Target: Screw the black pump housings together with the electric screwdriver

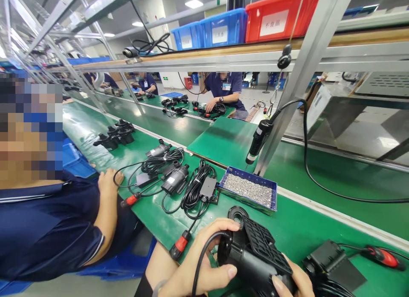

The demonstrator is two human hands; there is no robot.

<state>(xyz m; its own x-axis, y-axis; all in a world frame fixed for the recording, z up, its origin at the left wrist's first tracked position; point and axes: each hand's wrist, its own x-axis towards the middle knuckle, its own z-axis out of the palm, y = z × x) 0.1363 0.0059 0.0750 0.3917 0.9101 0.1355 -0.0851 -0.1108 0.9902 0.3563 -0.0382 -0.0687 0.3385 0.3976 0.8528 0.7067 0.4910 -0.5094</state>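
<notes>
At the bottom of the view both my hands hold a black plastic pump body (255, 254) with a gridded plate on top and a round port at its far end. My left hand (204, 263) wraps its left side, thumb along the casing, and a black cable loops over the fingers. My right hand (294, 282) grips the near right end from below. A blue tray of small silver screws (247, 190) sits just beyond the pump on the green bench. An electric screwdriver (259, 140) hangs above that tray on a black cord.
More black pumps with coiled cables (179, 180) and red connectors (180, 244) lie to the left. A black box with a red plug (332, 263) sits at right. A co-worker in a dark blue shirt (47, 229) sits close on my left, a hand (108, 182) on the bench edge. Others work across the line.
</notes>
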